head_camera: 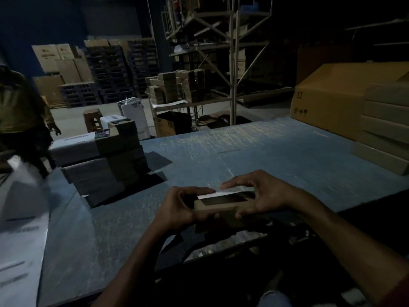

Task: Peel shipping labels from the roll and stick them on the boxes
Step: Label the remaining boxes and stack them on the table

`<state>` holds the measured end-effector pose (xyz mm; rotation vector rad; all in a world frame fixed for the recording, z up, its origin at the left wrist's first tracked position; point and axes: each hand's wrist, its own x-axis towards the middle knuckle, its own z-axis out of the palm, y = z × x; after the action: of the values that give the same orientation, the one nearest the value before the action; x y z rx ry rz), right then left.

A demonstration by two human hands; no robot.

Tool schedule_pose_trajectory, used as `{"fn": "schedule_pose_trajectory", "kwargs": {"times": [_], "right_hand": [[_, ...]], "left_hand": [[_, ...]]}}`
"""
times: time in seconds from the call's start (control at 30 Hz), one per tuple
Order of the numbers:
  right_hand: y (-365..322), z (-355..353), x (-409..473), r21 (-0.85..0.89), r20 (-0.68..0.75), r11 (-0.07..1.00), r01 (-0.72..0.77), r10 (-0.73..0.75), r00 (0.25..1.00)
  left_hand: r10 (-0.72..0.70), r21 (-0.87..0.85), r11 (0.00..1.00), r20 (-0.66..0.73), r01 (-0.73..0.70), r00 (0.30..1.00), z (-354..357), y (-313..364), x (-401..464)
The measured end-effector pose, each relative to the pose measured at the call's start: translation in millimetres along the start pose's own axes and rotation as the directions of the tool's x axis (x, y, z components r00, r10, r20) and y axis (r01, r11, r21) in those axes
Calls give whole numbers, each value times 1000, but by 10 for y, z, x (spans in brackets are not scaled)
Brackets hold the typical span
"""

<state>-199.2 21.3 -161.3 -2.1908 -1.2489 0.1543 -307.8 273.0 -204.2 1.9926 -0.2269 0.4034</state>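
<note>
Two hands at work on one small brown box (218, 207), held just above the near edge of the blue-grey table (254, 147). Left hand (180, 207) curled round the box's left end, thumb below, fingers over the top. Right hand (263, 196) clamped on the right end, fingers stretched flat along a white label (218, 193) at the box's far top edge, pressing it down. Far left on the table, a stack of flat boxes (106, 165). Far right, a large carton (332, 103) beside more stacked boxes (386, 125). At the left edge, another person (22, 120), standing. Roll itself not discernible in the dim light.
</note>
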Motion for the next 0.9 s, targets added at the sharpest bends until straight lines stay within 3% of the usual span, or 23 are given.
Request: {"fn": "schedule_pose_trajectory", "kwargs": {"times": [0.23, 0.37, 0.57, 0.67, 0.8, 0.9], "right_hand": [[181, 251, -93, 72, -100, 989, 128, -121, 988], [234, 356, -99, 44, -147, 981, 189, -180, 973], [244, 520, -147, -246, -116, 920, 305, -340, 933], [282, 582, -167, -302, -115, 879, 370, -418, 901], [362, 686, -169, -364, -229, 824, 435, -532, 815], [433, 785, -164, -240, -393, 860, 450, -510, 765]], "left_hand": [[23, 28, 999, -40, -22, 999, 61, -78, -58], [164, 116, 979, 36, -167, 986, 61, -148, -116], [277, 211, 935, 73, -286, 958, 65, -282, -259], [342, 282, 892, 89, -353, 935, 81, -400, -304], [385, 375, 846, 63, -380, 921, 114, -432, -325], [406, 362, 842, 60, -399, 912, 111, -368, -329]]}}
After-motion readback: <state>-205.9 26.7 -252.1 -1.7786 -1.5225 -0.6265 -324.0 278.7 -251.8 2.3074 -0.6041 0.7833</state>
